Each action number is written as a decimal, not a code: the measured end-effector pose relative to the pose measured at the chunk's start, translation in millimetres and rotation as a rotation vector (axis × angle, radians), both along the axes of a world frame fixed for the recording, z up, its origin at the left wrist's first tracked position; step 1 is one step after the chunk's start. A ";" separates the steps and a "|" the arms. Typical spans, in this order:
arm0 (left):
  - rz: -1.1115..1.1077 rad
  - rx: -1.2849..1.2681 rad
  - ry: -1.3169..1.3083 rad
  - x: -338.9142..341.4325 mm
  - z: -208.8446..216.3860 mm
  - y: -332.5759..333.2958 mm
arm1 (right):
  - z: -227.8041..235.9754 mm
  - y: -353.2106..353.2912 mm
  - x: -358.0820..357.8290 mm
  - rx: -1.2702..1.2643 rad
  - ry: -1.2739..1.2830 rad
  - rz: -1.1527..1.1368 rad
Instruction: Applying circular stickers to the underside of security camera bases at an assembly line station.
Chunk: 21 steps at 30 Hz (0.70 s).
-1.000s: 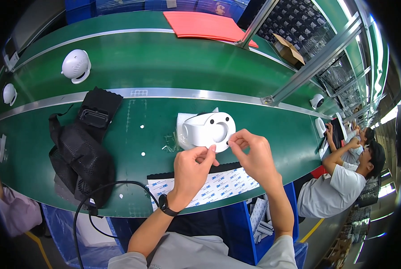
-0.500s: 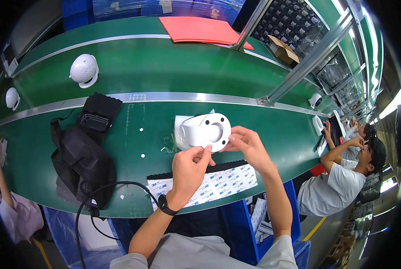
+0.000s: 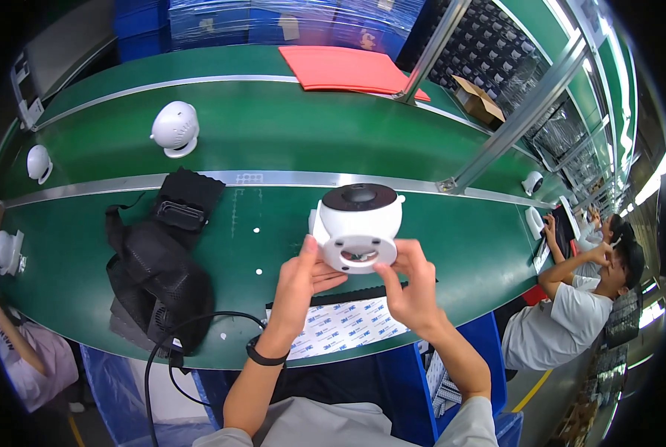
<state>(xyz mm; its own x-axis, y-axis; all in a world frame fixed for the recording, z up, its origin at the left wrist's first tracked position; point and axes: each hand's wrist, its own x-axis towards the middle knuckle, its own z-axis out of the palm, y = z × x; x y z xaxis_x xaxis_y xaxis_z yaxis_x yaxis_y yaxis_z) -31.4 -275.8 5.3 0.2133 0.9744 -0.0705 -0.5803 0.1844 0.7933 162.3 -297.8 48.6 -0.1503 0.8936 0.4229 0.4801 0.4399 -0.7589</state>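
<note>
Between my hands is a white round-bodied camera [image 3: 362,221] with a black front panel facing up and away, tilted above the green bench. Its ring-shaped base with black dots points toward me. My left hand [image 3: 303,272] grips the base's left side, thumb up along it and fingers beneath. On the right, my right hand [image 3: 410,287] holds the base's edge, with the thumb near the ring's opening. Just below the hands lies a white sheet with blue print [image 3: 348,326], a black foam strip along its far edge.
A black mesh bag [image 3: 158,272] lies at left, a black cable [image 3: 199,319] running near it. More white cameras [image 3: 175,128] stand on the conveyor behind the metal rail [image 3: 288,179]. Red foam sheets [image 3: 348,68] lie farther back. A blue bin [image 3: 478,350] is below the bench edge. Co-workers sit on both sides.
The camera has been turned so its black front now shows at the top, with the ring base lower and toward me. Both hands have shifted their grip to the base's sides.
</note>
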 end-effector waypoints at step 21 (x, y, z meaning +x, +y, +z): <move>0.146 0.296 0.710 -69.2 18.4 10.3 | 79.6 104.0 -65.8 0.094 -0.792 0.390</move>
